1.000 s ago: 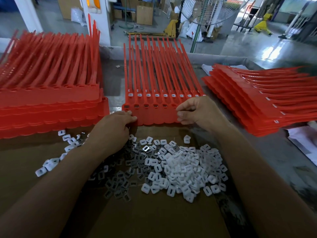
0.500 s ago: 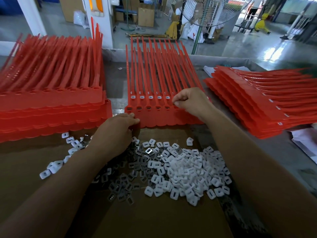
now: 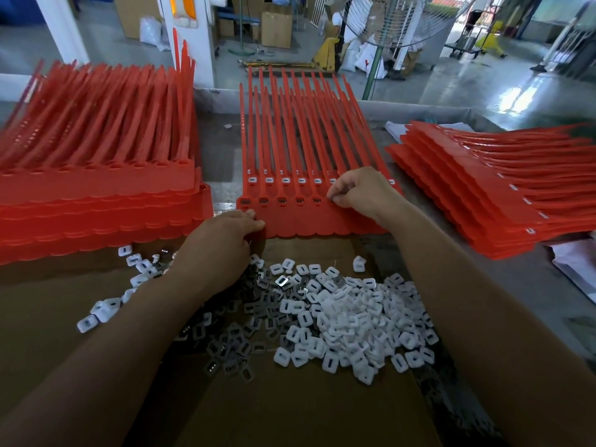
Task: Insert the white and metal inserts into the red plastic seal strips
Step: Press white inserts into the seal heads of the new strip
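5 metal inserts (image 3: 281, 200) seated in the top seal strips (image 3: 309, 221); right hand (image 3: 358, 191) fingers seemingly pinch a 6th, left hand (image 3: 219, 250) grips their edge; white inserts (image 3: 354, 321) lie heaped

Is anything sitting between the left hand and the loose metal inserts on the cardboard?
Nothing visible does. The left hand touches the near edge of the middle red strip sheet, and the metal inserts lie loose on the cardboard right beside its wrist, uncovered.
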Tool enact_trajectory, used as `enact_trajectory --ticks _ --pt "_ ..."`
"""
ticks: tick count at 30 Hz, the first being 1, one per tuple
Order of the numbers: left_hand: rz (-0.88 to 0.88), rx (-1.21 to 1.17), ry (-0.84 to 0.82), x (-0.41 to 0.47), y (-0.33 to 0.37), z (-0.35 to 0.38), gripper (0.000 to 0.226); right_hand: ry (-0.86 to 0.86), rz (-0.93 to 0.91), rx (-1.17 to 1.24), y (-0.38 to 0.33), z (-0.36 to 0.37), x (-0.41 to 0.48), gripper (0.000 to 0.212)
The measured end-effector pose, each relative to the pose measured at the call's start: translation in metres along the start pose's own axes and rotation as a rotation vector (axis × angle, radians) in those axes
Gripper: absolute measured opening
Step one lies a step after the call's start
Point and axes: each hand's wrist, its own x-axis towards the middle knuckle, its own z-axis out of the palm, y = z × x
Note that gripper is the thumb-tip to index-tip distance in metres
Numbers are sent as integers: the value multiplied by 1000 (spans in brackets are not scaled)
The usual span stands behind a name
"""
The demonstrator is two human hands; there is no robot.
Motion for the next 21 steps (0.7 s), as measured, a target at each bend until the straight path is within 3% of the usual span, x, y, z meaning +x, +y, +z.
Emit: enact_trajectory --ticks 8,15,21 --pt "8 -3 7 -2 1 -1 51 106 38 58 5 5 6 17" --pt "6 -1 -4 -3 2 -3 52 38 18 117 6 -1 -4 14" --pt "3 10 -12 -4 3 -4 53 -21 -216 83 -18 -5 -48 18"
